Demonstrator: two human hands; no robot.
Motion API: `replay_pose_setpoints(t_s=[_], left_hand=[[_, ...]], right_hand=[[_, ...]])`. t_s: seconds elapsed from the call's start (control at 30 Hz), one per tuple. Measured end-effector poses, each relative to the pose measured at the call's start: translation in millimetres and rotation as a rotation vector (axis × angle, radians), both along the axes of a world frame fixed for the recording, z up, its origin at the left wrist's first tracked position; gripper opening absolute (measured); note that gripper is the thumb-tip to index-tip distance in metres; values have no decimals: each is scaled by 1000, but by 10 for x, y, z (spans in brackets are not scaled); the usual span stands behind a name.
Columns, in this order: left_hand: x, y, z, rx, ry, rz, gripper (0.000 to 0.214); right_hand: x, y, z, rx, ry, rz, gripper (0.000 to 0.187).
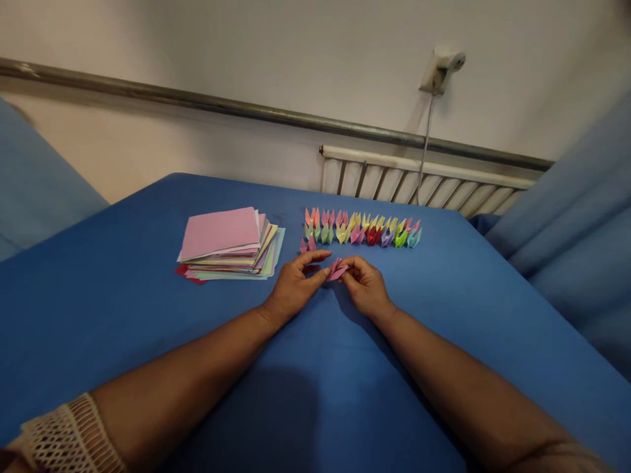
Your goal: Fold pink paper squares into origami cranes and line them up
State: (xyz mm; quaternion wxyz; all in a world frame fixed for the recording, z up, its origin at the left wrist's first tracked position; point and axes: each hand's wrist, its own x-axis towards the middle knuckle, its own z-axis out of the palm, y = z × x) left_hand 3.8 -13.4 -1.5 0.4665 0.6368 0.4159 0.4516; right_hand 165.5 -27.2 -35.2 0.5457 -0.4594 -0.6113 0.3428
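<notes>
A small pink folded paper crane (337,269) is held between my two hands above the blue cloth. My left hand (300,279) has its thumb and fingers at the crane's left side. On the other side, my right hand (365,284) pinches the crane's edge between thumb and fingers. Just beyond my left fingers stands another pink paper crane (307,245), partly hidden by them. Behind it, several finished cranes stand in two rows, among them a red crane (373,236), a bright green crane (401,236) and an orange crane (312,217).
A stack of coloured paper (221,233) lies left of my hands, its sheets uneven. The blue tablecloth (315,407) covers the table. Behind are a white radiator (384,177), a metal pipe (221,105) and a wall socket with a plug (438,71). Blue curtains (586,230) hang at both sides.
</notes>
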Motion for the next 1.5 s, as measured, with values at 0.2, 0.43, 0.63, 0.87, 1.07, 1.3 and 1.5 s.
replay_pose_setpoints(t_s=[0.2, 0.43, 0.63, 0.87, 1.07, 1.3, 1.5], left_hand=[[-3, 20, 26, 3, 55, -104, 38], [-34, 76, -13, -4, 90, -132, 27], [-51, 102, -71, 9, 196, -159, 19], [-69, 79, -50, 281, 397, -111, 11], [-103, 131, -94, 274, 453, -10, 6], [-110, 137, -97, 234, 453, -6, 6], [-132, 170, -133, 291, 536, -67, 5]], right_hand=[[6, 0, -23, -29, -115, -2, 7], [19, 4, -16, -37, -143, 34, 3], [30, 5, -13, -88, -199, 16, 2], [62, -26, 49, -26, -290, 31, 5], [240, 41, 68, 4, -375, 133, 5], [330, 89, 36, -24, -295, 179, 6], [277, 66, 27, 33, -427, 155, 4]])
